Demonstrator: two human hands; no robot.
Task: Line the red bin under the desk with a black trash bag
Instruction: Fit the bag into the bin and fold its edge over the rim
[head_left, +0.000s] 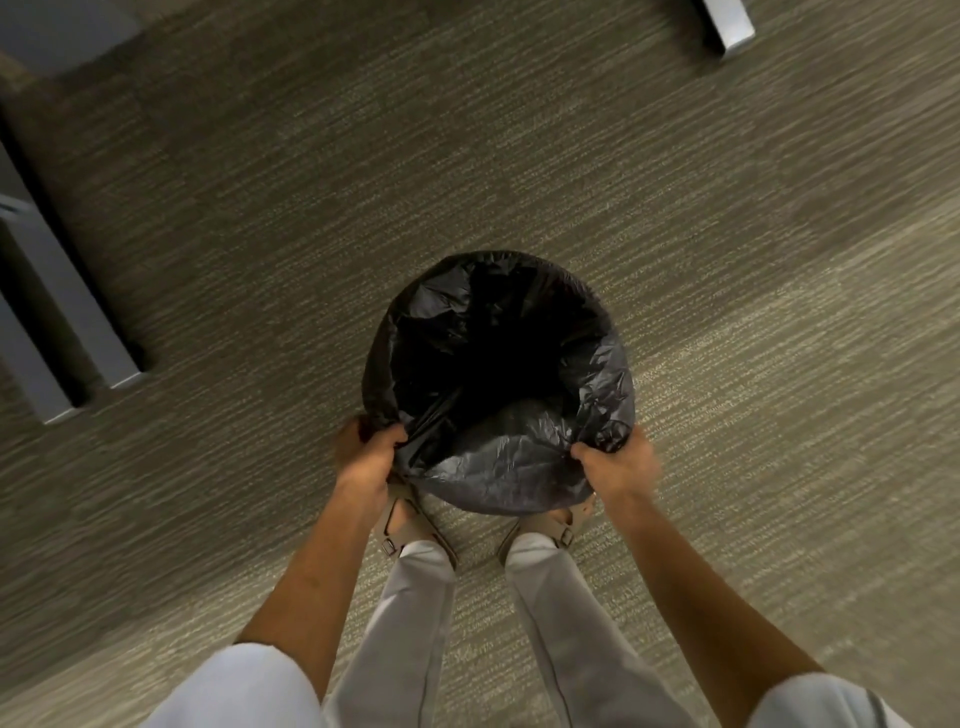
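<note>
So we've got both hands on the black trash bag (498, 384) right now. Our left hand (366, 457) is closed on a pinch of the bag's edge at the near-left of the rim, and our right hand (618, 462) is closed on the edge at the near-right. It's a bit blurry, so finger detail is hard to make out there.

The bag's mouth opens away from both hands, forward and slightly down, and it's stretched round over the bin. We honestly can't see any red at all: the plastic covers everything, so the bin itself is hidden underneath. It stands upright, opening facing up at us, and both hands sit about equally close to it, one on each side. The far rim, opposite our hands, already looks wrapped; our guess is the near edge between the hands is what's left to tug down.

The whole thing sits on grey-green carpet (727, 260), just ahead of our sandalled feet (410, 525). Grey metal legs (78, 312) stand well off to the left of the left hand, probably the desk, and another one (730, 26) is far ahead on the right.
</note>
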